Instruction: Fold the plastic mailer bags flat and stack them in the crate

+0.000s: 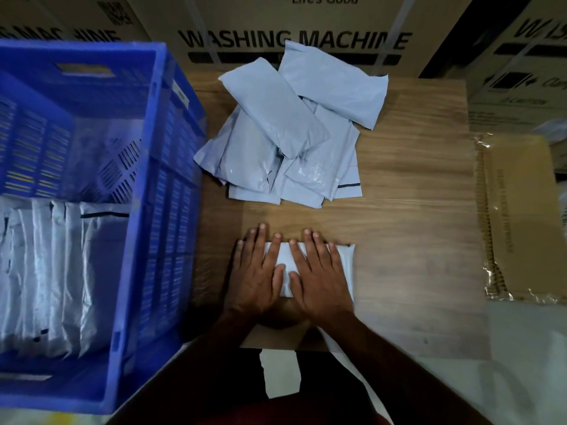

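Observation:
A pale grey mailer bag (345,268) lies on the wooden table (414,225) near its front edge. Both my hands press flat on it with straight fingers: my left hand (256,271) covers its left part, my right hand (319,274) its middle. Only the strip between my hands and the bag's right end show. A loose pile of several grey mailer bags (291,133) lies further back on the table. To the left stands a blue plastic crate (159,179) with several folded mailer bags (61,271) stacked on edge inside it.
Large cardboard washing-machine boxes (294,41) stand behind the table. A flattened cardboard piece (518,216) with torn tape lies at the table's right. A white sheet (280,372) hangs below the table's front edge by my body.

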Motion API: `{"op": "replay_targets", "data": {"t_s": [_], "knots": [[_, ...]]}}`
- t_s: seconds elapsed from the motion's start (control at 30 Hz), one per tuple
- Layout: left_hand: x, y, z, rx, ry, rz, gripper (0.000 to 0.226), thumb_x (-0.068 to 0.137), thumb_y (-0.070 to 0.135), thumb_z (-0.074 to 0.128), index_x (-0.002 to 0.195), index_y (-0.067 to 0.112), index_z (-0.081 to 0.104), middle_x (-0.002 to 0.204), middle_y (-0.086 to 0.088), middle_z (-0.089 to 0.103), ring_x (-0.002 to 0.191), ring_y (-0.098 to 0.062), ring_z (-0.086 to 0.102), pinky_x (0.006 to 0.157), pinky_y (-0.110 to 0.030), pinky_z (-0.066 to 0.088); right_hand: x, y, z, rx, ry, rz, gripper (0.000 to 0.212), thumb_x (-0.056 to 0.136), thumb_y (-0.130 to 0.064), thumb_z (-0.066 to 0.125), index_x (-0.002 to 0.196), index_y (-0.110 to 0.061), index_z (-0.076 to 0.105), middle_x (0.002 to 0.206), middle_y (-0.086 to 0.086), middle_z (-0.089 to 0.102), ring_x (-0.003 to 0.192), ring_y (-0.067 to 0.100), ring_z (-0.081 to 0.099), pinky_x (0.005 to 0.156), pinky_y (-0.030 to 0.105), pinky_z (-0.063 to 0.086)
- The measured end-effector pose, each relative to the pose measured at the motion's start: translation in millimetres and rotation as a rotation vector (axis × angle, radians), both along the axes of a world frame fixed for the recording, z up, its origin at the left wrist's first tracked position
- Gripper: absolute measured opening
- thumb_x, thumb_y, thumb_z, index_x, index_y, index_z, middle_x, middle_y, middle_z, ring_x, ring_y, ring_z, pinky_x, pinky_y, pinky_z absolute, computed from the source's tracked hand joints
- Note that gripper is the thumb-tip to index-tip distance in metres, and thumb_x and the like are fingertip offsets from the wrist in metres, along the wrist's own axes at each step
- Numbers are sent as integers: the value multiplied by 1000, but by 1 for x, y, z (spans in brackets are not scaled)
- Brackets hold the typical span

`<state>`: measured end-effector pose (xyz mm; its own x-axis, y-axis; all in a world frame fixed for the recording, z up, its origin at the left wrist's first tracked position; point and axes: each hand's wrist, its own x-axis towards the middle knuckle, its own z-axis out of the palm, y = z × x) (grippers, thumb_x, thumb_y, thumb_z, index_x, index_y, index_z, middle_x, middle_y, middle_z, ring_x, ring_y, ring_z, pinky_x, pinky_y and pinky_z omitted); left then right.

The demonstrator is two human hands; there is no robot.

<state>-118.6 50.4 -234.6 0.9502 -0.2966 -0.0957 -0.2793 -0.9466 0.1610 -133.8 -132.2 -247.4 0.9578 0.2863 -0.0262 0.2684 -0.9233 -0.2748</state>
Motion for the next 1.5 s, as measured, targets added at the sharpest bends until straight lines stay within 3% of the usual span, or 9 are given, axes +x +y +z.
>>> {"op": "replay_targets", "data": {"t_s": [0.33,0.5,0.77,0.93,1.03,1.4,1.5], "knots": [[1,-7,5,-10,-59,28,63,102,38,36,157,7,40,165,-25,28,152,-41,30,122,-58,24,-2,-10,14,44,-13,8,62,106,-37,35,163,-14,30,172,17,18,160,30,13,128,53,16],[-4,-34,-2,-61,-37,-164,66,105,47,33,161,13,33,169,-23,19,157,-39,19,124,-56,18,-13,-40,18,119,-7,-255,62,107,-33,39,164,-10,25,173,16,11,161,28,4,129,54,9],[0,-39,1,-44,-11,-165,65,104,51,35,161,18,36,168,-22,22,154,-41,27,124,-54,16,-13,-41,10,28,43,-209,64,109,-39,30,165,-10,23,173,18,8,161,30,2,128,58,10],[9,-2,12,-45,-57,36,72,99,53,37,158,11,37,167,-21,26,155,-39,24,125,-55,13,-9,-14,18,50,-20,-120,62,107,-41,33,163,-15,32,172,19,15,161,32,9,128,58,9],[6,14,-2,-45,-5,-27,75,101,57,35,162,13,31,170,-19,17,157,-36,18,124,-56,20,-9,-4,10,19,27,-101,64,106,-45,35,164,-18,29,173,18,11,161,31,4,128,57,11],[10,9,-4,-33,18,-25,77,100,59,35,163,16,28,171,-20,14,157,-38,17,126,-56,15,-5,-3,5,-14,59,-83,64,106,-45,35,164,-19,29,173,16,13,161,31,6,127,58,13],[-2,25,2,-50,-38,-209,91,98,69,39,164,9,22,171,-21,11,159,-36,11,128,-52,9,-11,-17,14,59,65,-12,68,105,-47,41,165,-17,26,173,17,9,161,30,2,128,58,10]]}}
